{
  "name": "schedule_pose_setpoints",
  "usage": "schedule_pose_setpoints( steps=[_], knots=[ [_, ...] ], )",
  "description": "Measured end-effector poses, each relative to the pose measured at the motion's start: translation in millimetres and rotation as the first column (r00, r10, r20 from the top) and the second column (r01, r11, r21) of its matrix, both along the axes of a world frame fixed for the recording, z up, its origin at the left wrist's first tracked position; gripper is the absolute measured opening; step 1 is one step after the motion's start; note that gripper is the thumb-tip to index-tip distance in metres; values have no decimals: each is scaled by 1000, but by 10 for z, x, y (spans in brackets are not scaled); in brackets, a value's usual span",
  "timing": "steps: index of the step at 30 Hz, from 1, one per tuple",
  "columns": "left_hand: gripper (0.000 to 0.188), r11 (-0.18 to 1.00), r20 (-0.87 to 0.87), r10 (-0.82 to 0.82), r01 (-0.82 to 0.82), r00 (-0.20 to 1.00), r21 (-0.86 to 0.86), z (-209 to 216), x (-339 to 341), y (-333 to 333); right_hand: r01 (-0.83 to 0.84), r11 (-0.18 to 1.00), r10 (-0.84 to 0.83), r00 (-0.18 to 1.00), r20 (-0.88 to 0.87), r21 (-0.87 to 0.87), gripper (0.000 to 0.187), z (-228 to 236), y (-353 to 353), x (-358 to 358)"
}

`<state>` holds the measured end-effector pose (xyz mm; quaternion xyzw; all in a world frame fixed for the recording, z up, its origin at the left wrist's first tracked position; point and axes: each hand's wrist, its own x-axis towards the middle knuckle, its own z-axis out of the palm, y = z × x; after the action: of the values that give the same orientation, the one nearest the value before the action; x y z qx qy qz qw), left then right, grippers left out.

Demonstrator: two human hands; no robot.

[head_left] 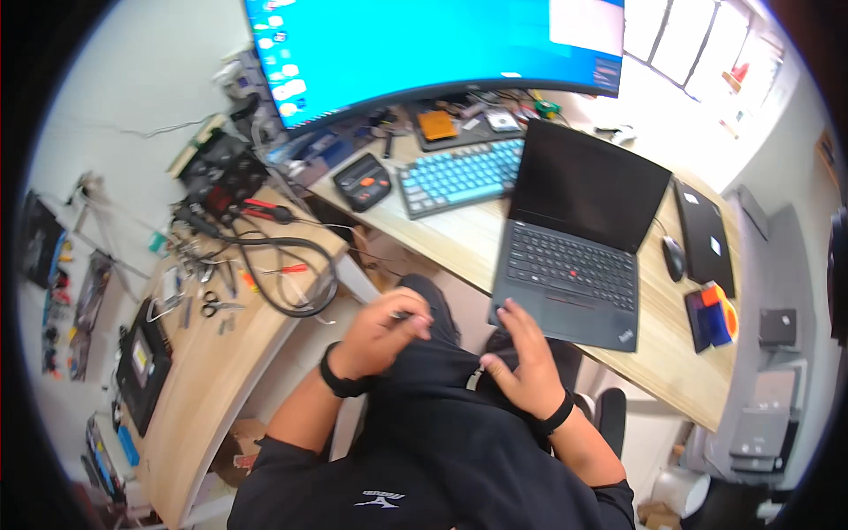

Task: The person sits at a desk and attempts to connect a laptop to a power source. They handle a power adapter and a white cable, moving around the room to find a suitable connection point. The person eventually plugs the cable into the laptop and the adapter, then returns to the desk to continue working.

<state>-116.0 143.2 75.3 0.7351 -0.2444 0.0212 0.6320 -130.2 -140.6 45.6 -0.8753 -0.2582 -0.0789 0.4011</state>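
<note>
My left hand (382,334) is closed above my lap, with its thumb and fingers pressed together. A small dark bit shows between them, too little of it visible to name. Fingers stretched and apart, my right hand (528,369) is at the front left corner of a black laptop (565,314), and its fingertips seem to touch that corner. The laptop stands open near the desk's front edge, turned a little, with a dark screen (592,185) and a red nub in its keyboard.
Behind the laptop are a blue keyboard (455,181), a black case with orange parts (363,182) and a large curved monitor (433,44). A mouse (674,258) and a closed laptop (704,238) lie right. Scissors (216,305) and a coiled black cable (327,287) occupy the left table.
</note>
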Motion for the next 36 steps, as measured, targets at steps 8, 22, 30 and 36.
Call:
schedule_pose_setpoints(
  steps=[8, 22, 30, 36],
  knots=[
    [18, 992, -152, -92, 105, 984, 77, 587, -298, 67, -404, 855, 493, 829, -263, 326, 16, 53, 729, 14],
    [56, 136, 410, 849, -886, 335, 443, 852, 2239, 2792, -538, 772, 634, 625, -455, 339, 18, -45, 644, 374],
    [57, 135, 426, 859, -928, 284, 347, 611, 3108, 3339, -674, 700, 405, 99, -909, 238, 65, -609, 506, 924],
    [58, 36, 513, 809, -895, 288, 445, 734, 3454, 3683, -486, 810, 555, 453, -697, 328, 24, 6, 672, 889]
  ],
)
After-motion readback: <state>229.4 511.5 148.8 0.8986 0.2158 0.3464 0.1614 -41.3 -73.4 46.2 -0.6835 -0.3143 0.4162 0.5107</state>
